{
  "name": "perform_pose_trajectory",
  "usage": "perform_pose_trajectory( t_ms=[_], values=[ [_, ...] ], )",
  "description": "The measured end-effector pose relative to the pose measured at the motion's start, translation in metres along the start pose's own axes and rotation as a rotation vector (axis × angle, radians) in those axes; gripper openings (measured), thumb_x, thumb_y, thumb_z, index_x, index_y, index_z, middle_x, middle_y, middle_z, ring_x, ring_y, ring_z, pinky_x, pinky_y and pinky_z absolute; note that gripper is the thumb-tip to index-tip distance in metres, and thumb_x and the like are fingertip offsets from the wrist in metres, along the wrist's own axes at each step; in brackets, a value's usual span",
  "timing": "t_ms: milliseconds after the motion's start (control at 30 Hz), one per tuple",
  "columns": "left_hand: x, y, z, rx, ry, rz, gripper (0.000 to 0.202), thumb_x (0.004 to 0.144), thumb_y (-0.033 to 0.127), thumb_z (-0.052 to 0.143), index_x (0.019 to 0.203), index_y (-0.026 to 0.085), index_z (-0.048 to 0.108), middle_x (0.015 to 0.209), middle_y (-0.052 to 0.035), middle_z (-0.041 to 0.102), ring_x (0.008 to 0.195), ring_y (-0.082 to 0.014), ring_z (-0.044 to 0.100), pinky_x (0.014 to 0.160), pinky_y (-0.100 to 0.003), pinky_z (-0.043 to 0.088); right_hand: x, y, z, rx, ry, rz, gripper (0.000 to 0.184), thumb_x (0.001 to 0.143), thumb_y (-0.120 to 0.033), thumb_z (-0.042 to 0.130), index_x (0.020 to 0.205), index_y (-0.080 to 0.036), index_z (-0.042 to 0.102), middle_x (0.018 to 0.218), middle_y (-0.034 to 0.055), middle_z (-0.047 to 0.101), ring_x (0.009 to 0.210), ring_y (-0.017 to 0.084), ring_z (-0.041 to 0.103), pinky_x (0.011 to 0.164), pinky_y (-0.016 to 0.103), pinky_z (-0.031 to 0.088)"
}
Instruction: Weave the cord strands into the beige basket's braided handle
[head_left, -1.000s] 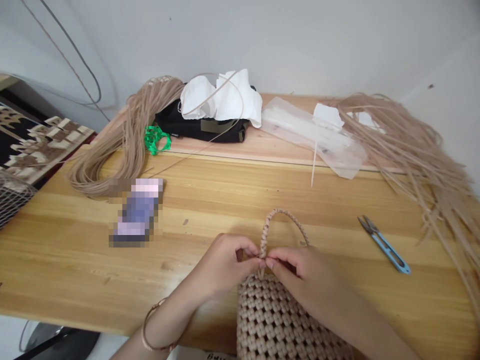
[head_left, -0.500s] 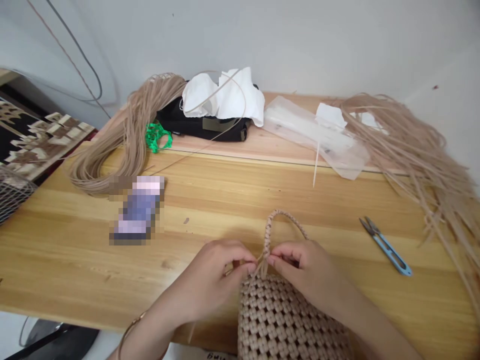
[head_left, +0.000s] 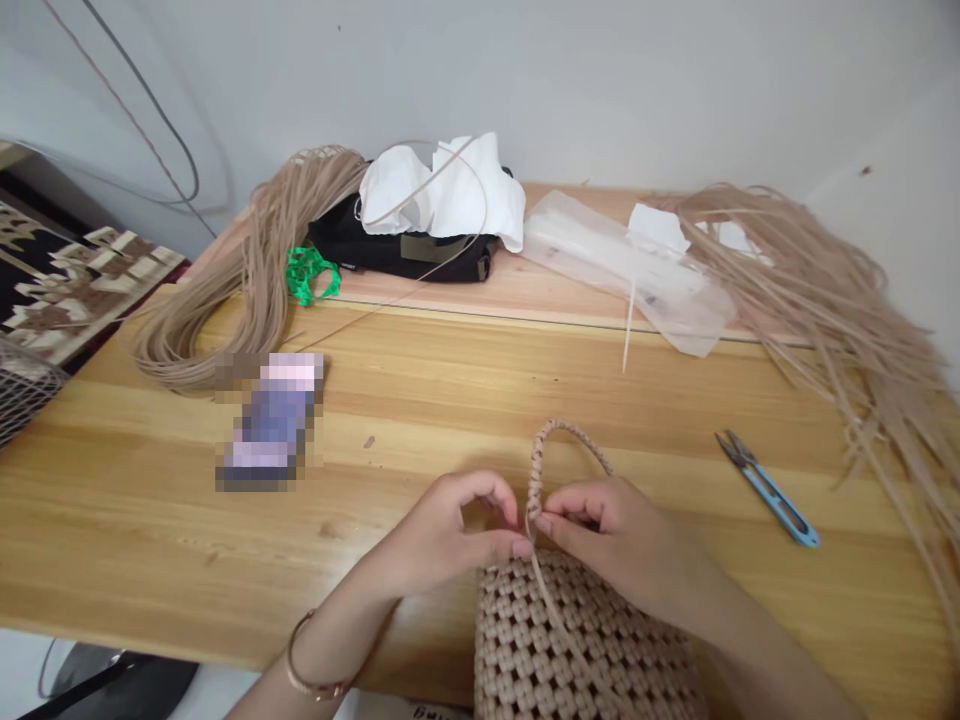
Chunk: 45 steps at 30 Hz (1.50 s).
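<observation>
A beige woven basket lies at the near edge of the wooden table, its braided handle arching away from me. My left hand pinches at the base of the handle, thumb and fingers closed on the weave. My right hand is closed on a loose flat strand that trails down across the basket's front. The two hands almost touch at the handle's foot.
Blue thread snips lie to the right. Loose beige strands spread at the far right, a coiled bundle at far left. A black bag with white tissue, a plastic sleeve, green cord and a blurred object sit behind.
The loose strand now runs down over the basket's front, pulled out from the handle's base. Both hands have stayed at the handle, shifting slightly.
</observation>
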<state>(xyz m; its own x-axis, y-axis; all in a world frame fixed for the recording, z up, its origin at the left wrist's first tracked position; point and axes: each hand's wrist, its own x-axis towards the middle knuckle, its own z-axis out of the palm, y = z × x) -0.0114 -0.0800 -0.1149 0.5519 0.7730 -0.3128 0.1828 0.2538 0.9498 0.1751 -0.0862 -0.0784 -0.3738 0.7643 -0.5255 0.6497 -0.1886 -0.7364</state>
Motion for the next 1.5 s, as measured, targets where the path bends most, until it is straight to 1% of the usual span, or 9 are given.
perform_pose_trajectory(
  t_ms=[167, 333, 533, 767, 900, 1067, 1167, 1367, 1500],
  values=[
    [0.007, -0.006, 0.011, -0.107, 0.061, -0.011, 0.022, 0.064, 0.021, 0.075, 0.073, 0.015, 0.055, 0.070, 0.0028, 0.054, 0.070, -0.0116, 0.049, 0.066, -0.023, 0.039, 0.000, -0.001, 0.002, 0.002, -0.026, 0.005, 0.028, 0.083, -0.023, 0.043, 0.056, -0.018, 0.041, 0.053, -0.0063, 0.034, 0.053, 0.009, 0.033, 0.048, 0.024, 0.023],
    [0.008, -0.003, 0.018, -0.053, 0.080, -0.010, 0.019, 0.069, 0.021, 0.071, 0.070, 0.015, 0.053, 0.066, 0.0047, 0.050, 0.065, -0.0096, 0.045, 0.061, -0.021, 0.036, 0.000, -0.001, 0.000, 0.001, -0.068, 0.021, 0.027, 0.084, -0.021, 0.040, 0.057, -0.019, 0.037, 0.052, -0.0064, 0.034, 0.051, 0.009, 0.034, 0.047, 0.023, 0.024],
    [0.008, -0.003, 0.021, 0.017, 0.135, -0.011, 0.016, 0.072, 0.018, 0.066, 0.066, 0.016, 0.051, 0.062, 0.0063, 0.047, 0.060, -0.0081, 0.042, 0.055, -0.020, 0.032, 0.001, 0.005, -0.014, -0.007, -0.220, -0.026, 0.030, 0.089, -0.020, 0.034, 0.060, -0.019, 0.042, 0.052, -0.0058, 0.044, 0.051, 0.009, 0.042, 0.051, 0.022, 0.033],
    [0.008, 0.000, 0.025, 0.063, 0.215, -0.033, 0.014, 0.071, 0.016, 0.064, 0.064, 0.015, 0.052, 0.060, 0.0061, 0.048, 0.059, -0.0079, 0.042, 0.055, -0.020, 0.032, 0.001, 0.000, -0.023, -0.136, -0.309, -0.079, 0.021, 0.087, -0.022, 0.041, 0.068, -0.019, 0.049, 0.057, -0.0059, 0.046, 0.052, 0.009, 0.041, 0.048, 0.022, 0.030],
    [0.008, 0.004, 0.023, 0.005, 0.216, -0.097, 0.016, 0.067, 0.015, 0.066, 0.062, 0.015, 0.051, 0.058, 0.0062, 0.047, 0.056, -0.0076, 0.043, 0.052, -0.020, 0.033, 0.001, -0.003, -0.021, -0.235, -0.258, -0.103, 0.015, 0.083, -0.018, 0.044, 0.070, -0.019, 0.049, 0.057, -0.0062, 0.043, 0.052, 0.009, 0.039, 0.047, 0.023, 0.027],
    [0.010, 0.013, 0.014, -0.237, 0.018, -0.258, 0.025, 0.063, 0.025, 0.072, 0.068, 0.015, 0.049, 0.059, 0.0056, 0.052, 0.048, -0.0095, 0.054, 0.045, -0.021, 0.036, -0.001, -0.004, -0.018, -0.171, -0.229, -0.127, 0.020, 0.085, -0.015, 0.040, 0.070, -0.019, 0.053, 0.055, -0.0063, 0.041, 0.050, 0.008, 0.036, 0.046, 0.023, 0.026],
    [0.011, 0.016, 0.010, -0.271, -0.036, -0.291, 0.030, 0.061, 0.027, 0.075, 0.066, 0.014, 0.048, 0.056, 0.0061, 0.052, 0.044, -0.0082, 0.054, 0.042, -0.019, 0.035, -0.002, -0.003, -0.018, -0.142, -0.236, -0.136, 0.020, 0.084, -0.014, 0.041, 0.067, -0.018, 0.051, 0.054, -0.0062, 0.041, 0.049, 0.008, 0.035, 0.044, 0.022, 0.025],
    [0.012, 0.009, 0.013, -0.222, 0.010, -0.253, 0.027, 0.064, 0.031, 0.073, 0.069, 0.012, 0.054, 0.054, 0.0054, 0.052, 0.040, -0.0045, 0.045, 0.038, -0.017, 0.031, -0.004, 0.000, -0.015, -0.243, -0.190, -0.100, 0.020, 0.084, -0.021, 0.045, 0.064, -0.019, 0.047, 0.055, -0.0054, 0.046, 0.050, 0.009, 0.041, 0.045, 0.023, 0.026],
    [0.012, 0.004, 0.015, -0.218, 0.029, -0.247, 0.029, 0.064, 0.034, 0.074, 0.066, 0.012, 0.055, 0.052, 0.0055, 0.050, 0.040, -0.0049, 0.043, 0.037, -0.018, 0.029, -0.008, -0.006, -0.009, -0.374, -0.080, -0.002, 0.012, 0.078, -0.026, 0.055, 0.068, -0.020, 0.052, 0.061, -0.0028, 0.053, 0.056, 0.012, 0.047, 0.048, 0.025, 0.027]
  ],
)
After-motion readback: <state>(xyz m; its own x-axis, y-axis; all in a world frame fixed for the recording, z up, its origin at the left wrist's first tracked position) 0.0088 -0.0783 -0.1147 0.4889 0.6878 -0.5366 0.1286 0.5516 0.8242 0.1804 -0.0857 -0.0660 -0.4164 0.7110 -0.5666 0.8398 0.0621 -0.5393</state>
